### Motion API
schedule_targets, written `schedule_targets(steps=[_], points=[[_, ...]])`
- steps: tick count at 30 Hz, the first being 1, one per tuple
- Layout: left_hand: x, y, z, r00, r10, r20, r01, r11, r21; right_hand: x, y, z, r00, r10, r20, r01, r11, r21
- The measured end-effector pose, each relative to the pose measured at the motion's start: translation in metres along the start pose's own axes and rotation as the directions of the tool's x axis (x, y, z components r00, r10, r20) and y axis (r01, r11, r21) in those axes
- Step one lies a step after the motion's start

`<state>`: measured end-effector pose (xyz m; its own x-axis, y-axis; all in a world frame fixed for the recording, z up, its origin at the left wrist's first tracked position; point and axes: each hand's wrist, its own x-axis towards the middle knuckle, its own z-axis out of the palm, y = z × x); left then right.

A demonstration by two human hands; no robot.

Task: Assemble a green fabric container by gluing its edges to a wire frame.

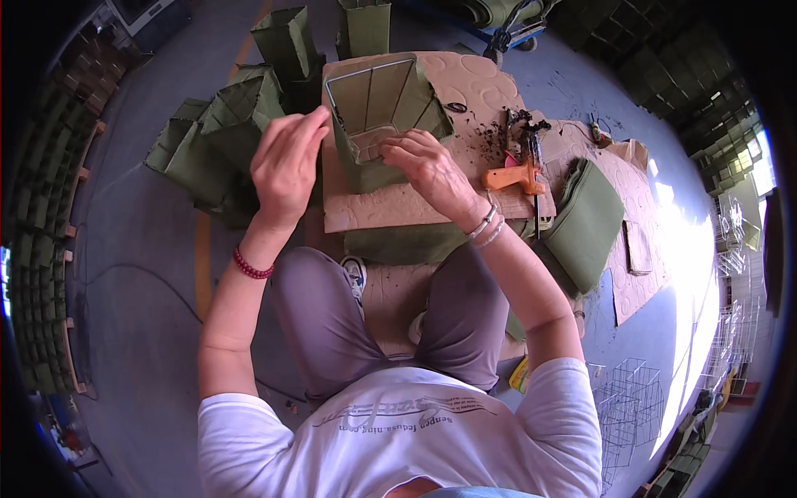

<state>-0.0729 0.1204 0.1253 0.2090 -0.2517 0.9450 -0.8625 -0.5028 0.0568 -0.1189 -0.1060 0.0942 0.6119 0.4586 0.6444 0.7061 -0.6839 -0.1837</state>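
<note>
A green fabric storage box [382, 100] with a wire frame inside stands on the cardboard-covered work surface [374, 212] in front of me, its mouth facing me. My right hand [432, 170] is closed at the near edge of the box, fingertips pinching the fabric rim. My left hand [286, 166] is raised just beside the left rim, fingers bent and drawn together toward the thumb. What lies between its fingertips, if anything, is too small to make out. An orange glue gun [510, 177] with a dark, crusted front lies to the right of the box.
Several finished-looking green boxes [241, 104] stand on the floor at left. Folded green fabric [585, 224] lies at right, near dark glue crumbs [490, 133]. Wire frames [631, 398] sit at lower right. A blue cart [523, 35] stands behind; a cable [154, 278] crosses the floor.
</note>
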Motion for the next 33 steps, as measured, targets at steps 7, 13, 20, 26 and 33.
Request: schedule_targets(steps=[7, 13, 20, 26, 33], points=[[-0.035, -0.003, -0.002, 0.976, 0.105, 0.191, -0.096, 0.994, -0.055, 0.008, 0.042, -0.057, 0.945, -0.109, 0.309, 0.134, 0.989, -0.060], [0.000, 0.012, 0.023, 0.945, 0.218, 0.245, -0.191, 0.973, -0.131, -0.002, 0.038, -0.046, 0.952, -0.145, 0.268, 0.131, 0.989, 0.069], [0.007, 0.001, 0.021, 0.895, 0.052, 0.443, 0.147, 0.903, -0.403, -0.010, 0.015, -0.040, 0.998, -0.033, 0.054, 0.024, 0.989, 0.146], [0.014, 0.006, 0.018, 0.832, 0.029, 0.554, 0.270, 0.851, -0.450, -0.019, -0.005, -0.020, 0.998, 0.008, -0.058, 0.000, 0.989, 0.150], [0.024, -0.025, 0.012, 0.924, -0.115, 0.365, 0.253, 0.898, -0.359, -0.017, -0.001, -0.021, 0.998, 0.018, -0.052, -0.010, 0.989, 0.151]])
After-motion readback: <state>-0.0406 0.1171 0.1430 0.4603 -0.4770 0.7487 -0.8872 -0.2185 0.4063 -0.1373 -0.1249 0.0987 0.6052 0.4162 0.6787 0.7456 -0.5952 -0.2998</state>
